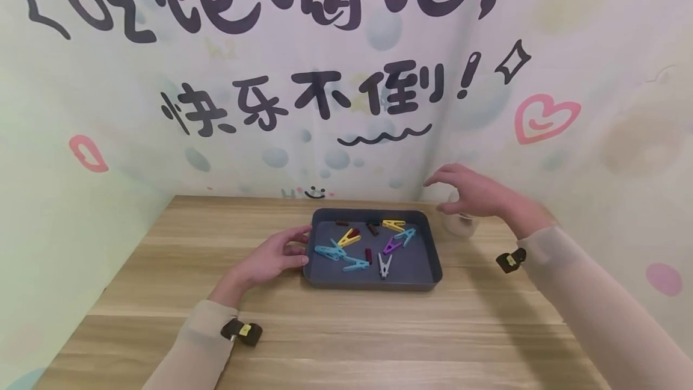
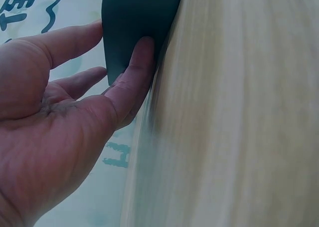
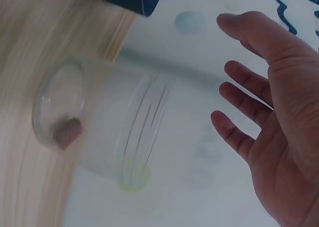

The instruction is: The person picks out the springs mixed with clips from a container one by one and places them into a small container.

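A dark grey tray [image 1: 373, 286] lies on the table with clothespins inside: yellow [image 1: 393, 224], blue [image 1: 330, 251], purple [image 1: 391, 247] and grey [image 1: 384, 266]. Small dark red and brown pieces [image 1: 368, 256] lie among them. My left hand [image 1: 273, 257] is at the tray's left side, fingers extended and touching its outer wall [image 2: 132, 27]. Over a clear jar [image 1: 461, 225] right of the tray hovers my right hand [image 1: 476, 192], fingers spread and holding nothing. In the right wrist view the jar [image 3: 107, 112] stands apart from the fingers, with one small reddish-brown piece [image 3: 67, 132] at its bottom.
The wooden table [image 1: 335, 342] ends at the back against a white printed cloth [image 1: 260, 161] with large dark writing. A strap with a small black device [image 1: 242, 331] is on each wrist.
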The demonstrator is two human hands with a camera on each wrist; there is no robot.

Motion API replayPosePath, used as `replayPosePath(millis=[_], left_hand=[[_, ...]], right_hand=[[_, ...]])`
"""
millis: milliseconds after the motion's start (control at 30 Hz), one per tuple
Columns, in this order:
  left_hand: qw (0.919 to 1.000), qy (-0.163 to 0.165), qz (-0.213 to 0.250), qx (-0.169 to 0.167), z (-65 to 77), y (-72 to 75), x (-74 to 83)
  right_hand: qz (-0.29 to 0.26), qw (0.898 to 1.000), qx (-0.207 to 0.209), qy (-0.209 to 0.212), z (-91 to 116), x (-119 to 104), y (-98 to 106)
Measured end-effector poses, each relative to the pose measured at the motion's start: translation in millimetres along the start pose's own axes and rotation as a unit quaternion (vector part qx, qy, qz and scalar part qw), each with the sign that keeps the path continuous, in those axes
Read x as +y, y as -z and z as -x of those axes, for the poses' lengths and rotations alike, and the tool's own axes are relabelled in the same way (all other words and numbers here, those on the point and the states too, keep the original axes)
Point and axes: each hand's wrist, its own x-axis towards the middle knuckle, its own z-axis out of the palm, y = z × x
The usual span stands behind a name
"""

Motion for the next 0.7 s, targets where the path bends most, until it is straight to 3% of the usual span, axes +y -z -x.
replayPosePath(millis=[333,700], left_hand=[[1.0,0.002,-0.007,0.002,0.0,0.1,0.7],[1.0,0.002,0.0,-0.001,0.5,1.1,0.6]], right_hand=[[0.006,0.999,-0.022,0.031,-14,-35,-17],[0.025,0.993,-0.063,0.092,-24,-69,-42]])
